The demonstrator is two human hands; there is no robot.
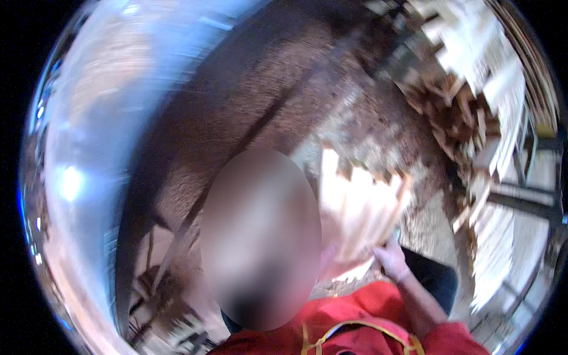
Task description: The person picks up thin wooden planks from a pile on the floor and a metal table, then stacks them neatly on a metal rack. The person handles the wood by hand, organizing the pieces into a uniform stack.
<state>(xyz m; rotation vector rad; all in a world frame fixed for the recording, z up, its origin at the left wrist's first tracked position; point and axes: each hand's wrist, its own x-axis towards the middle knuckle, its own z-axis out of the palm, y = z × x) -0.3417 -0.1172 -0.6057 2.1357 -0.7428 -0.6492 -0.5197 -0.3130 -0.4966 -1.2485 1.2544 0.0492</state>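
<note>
A bundle of pale wooden strips [364, 213], with uneven far ends, stands in front of my body. At its right near side, my right hand [391, 258] grips the edge, fingers curled against the wood. My left hand [327, 257] presses on the bundle's left near side. Much of that hand is lost behind a blurred oval patch, and motion smears the rest. The strips look close together between my two hands. Whether the bundle's near end rests on anything is hidden.
Broken wood scraps [461, 115] lie in a heap at the right. Beyond them are pale planks [503, 236] and stacked long boards [526, 53]. A dark narrow bar or line [266, 118] crosses the brown ground. More debris [168, 296] lies at the lower left.
</note>
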